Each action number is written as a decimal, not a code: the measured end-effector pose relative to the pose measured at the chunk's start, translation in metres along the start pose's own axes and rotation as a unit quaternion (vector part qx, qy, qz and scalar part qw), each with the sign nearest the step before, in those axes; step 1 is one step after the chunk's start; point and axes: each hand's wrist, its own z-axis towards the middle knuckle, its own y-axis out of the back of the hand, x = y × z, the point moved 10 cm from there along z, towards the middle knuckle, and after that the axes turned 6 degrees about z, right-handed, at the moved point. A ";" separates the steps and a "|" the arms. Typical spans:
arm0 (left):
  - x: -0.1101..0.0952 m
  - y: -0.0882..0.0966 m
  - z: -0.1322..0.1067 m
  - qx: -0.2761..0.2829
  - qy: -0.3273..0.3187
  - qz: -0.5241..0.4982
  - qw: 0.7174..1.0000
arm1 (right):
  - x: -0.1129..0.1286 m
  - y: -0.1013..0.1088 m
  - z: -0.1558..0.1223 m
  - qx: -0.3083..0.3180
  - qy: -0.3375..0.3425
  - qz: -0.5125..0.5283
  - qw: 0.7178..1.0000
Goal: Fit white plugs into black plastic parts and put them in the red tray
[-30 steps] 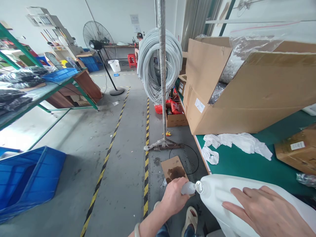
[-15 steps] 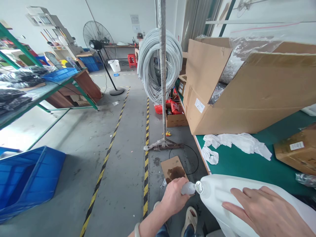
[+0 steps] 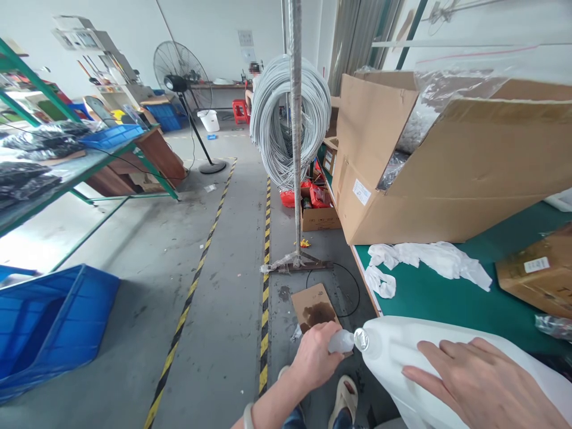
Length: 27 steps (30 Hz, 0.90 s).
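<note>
My left hand (image 3: 316, 354) is closed around a small translucent plastic bottle (image 3: 342, 341). The bottle's neck points right, meeting the mouth of a big white plastic jug (image 3: 391, 333). Silver foil (image 3: 361, 339) covers at least part of the jug's mouth; whether liquid is flowing cannot be made out. The jug lies tilted on its side by the green table's edge, its mouth to the left. On top of its body rests my right hand (image 3: 485, 375), fingers apart and stretched over the surface. Below the bottle, a wet-stained cardboard piece (image 3: 308, 298) lies on the floor.
A large open carton (image 3: 447, 196) and crumpled white cloth (image 3: 429, 256) occupy the green table (image 3: 447, 304). Ahead, a metal pole stand (image 3: 295, 208) stands before a grey cable coil (image 3: 263, 125). A blue bin (image 3: 84, 322) sits left. Someone sits at the back.
The camera view has shifted very slightly. Both hands, the small bottle and the jug hold the same positions.
</note>
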 end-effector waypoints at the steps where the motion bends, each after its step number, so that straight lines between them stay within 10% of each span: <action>1: 0.000 0.000 0.000 0.000 0.001 0.000 1.000 | 0.000 -0.001 -0.001 0.001 0.000 0.001 1.000; 27: 0.000 -0.001 -0.004 -0.005 0.010 -0.007 1.000 | 0.000 -0.002 -0.005 0.005 -0.011 0.010 1.000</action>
